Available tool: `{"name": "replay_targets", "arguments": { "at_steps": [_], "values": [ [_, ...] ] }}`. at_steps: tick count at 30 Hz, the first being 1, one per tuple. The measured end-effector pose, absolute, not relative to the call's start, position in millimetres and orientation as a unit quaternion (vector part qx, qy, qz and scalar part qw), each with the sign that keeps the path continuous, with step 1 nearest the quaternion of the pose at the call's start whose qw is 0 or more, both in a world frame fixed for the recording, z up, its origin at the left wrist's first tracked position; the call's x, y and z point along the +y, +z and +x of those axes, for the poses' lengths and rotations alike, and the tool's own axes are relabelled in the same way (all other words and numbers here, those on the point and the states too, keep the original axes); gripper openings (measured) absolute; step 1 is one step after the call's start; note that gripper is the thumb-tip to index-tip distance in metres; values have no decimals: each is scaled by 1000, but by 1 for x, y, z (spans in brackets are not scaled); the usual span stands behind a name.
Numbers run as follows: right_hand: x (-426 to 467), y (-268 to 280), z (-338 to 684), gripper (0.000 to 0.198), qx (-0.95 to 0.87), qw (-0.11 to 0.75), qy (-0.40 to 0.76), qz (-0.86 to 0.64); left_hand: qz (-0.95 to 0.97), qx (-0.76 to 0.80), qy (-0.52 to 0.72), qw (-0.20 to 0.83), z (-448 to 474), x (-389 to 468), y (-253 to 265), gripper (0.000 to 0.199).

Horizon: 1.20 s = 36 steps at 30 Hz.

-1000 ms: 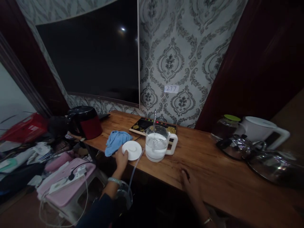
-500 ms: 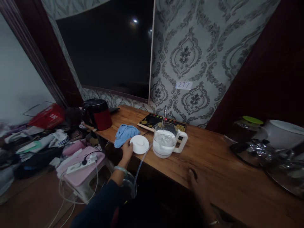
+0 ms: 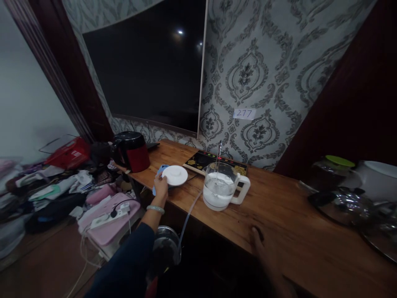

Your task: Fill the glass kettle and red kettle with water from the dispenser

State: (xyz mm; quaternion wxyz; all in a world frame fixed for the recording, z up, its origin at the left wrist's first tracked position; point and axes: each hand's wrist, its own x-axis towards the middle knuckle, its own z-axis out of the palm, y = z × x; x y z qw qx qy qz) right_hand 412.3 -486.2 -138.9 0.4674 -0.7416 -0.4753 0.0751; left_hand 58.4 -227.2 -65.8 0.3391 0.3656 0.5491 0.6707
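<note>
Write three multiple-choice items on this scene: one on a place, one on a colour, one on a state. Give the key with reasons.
1. Where is the right hand?
A. On the wooden table's near edge
B. On the jug's handle
C. On the red basket

2. What colour is the lid in the left hand?
A. Green
B. White
C. Black

3. What state is the glass jug in?
A. Empty and on its side
B. Upright, holding water, with no lid on
C. Upright and closed

Key:
1 A: the right hand lies flat on the wooden table, apart from the jug.
2 B: the round lid is plain white, held at its rim above the blue cloth.
3 B: the jug stands upright with its mouth open and water inside, a thin tube leading toward it.
</note>
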Motion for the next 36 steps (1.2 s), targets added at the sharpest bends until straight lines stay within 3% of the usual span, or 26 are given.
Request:
{"name": "replay_targets", "arguments": {
  "at_steps": [13,21,24,30,36],
  "values": [
    [-487,-132,405,52,-470,458,90,-749,437,569,610,337,62,-206,-73,42],
    [-483,-130,404,50,-480,466,80,-739,593,599,533,74,48,-223,-66,53],
    [-482,-134,405,50,-479,468,80,-738,643,546,536,4,61,-249,-57,46],
    [-481,-137,407,50,-487,469,79,-733,751,390,513,145,111,-297,-68,29],
    [-480,-137,406,48,-489,463,71,-736,743,417,481,205,126,-299,-89,35]
  ]
}}
